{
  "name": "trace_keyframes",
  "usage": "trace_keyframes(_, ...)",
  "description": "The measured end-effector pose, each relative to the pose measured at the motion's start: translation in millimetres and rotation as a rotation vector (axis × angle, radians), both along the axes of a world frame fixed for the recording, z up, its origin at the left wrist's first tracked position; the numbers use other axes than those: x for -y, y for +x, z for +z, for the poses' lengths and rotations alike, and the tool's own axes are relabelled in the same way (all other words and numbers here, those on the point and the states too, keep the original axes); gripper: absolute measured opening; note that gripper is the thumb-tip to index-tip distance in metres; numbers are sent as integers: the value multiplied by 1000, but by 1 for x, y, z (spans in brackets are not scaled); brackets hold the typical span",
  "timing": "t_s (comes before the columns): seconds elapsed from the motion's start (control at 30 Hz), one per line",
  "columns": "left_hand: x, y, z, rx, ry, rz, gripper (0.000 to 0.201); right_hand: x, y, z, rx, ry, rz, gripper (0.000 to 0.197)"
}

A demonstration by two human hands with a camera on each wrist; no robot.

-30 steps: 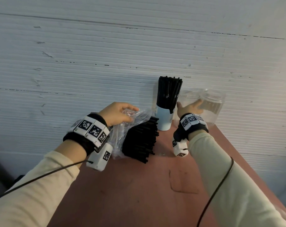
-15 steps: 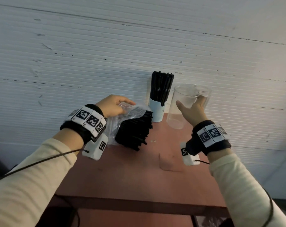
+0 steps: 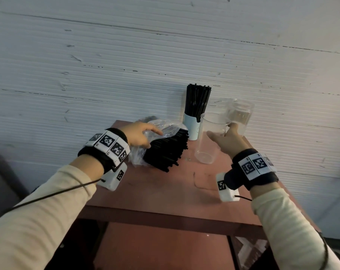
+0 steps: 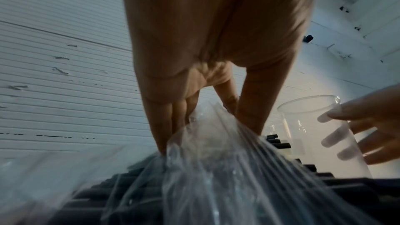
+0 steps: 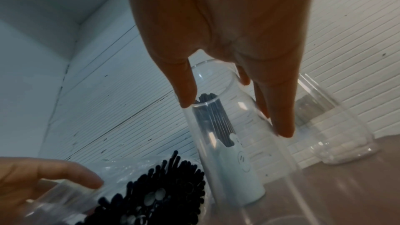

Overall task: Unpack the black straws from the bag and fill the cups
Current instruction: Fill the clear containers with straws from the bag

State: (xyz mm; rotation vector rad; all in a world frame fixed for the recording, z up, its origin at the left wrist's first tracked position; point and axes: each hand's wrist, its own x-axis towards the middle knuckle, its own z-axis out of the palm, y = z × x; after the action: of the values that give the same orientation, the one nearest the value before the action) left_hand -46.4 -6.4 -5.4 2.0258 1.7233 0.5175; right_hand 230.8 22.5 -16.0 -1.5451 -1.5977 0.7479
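Note:
A clear plastic bag [image 3: 161, 130] lies on the red-brown table [image 3: 161, 193], with a thick bundle of black straws [image 3: 165, 152] sticking out of its open end. My left hand [image 3: 154, 140] grips the bag from above, fingers and thumb either side of the plastic [image 4: 205, 160]. My right hand [image 3: 219, 131] holds an empty clear cup [image 3: 206, 151] near its rim, just right of the bundle. Its thumb and fingers [image 5: 283, 126] wrap the cup [image 5: 259, 151]. Whether the base touches the table is unclear. A white cup [image 3: 191, 126] packed with upright black straws [image 3: 197, 100] stands behind.
A second clear cup [image 3: 241, 114] stands at the table's back right corner, against the white ribbed wall [image 3: 126, 65]. The table's front edge [image 3: 165, 217] is close to me, with a lower shelf [image 3: 165, 250] under it. Cables run from both wrist cameras.
My right hand has taken one clear cup from the back right and brought it forward and left, beside the straw bundle. My left hand has stayed on the bag.

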Motion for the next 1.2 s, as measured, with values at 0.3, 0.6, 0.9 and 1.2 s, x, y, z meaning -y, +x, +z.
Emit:
trace_keyframes(0.3,-9,-22,-11,23,99,116,55,17,-30,13,220,701,-23,57)
trace_keyframes(0.6,-21,-37,-7,340,300,242,42,3,-132,5,668,333,554,32)
trace_keyframes(0.9,-33,-44,0,405,331,200,44,-32,-166,-7,874,176,546,48)
trace_keyframes(1.2,-38,-51,-7,387,353,187,39,-38,-159,-10,856,252,604,37)
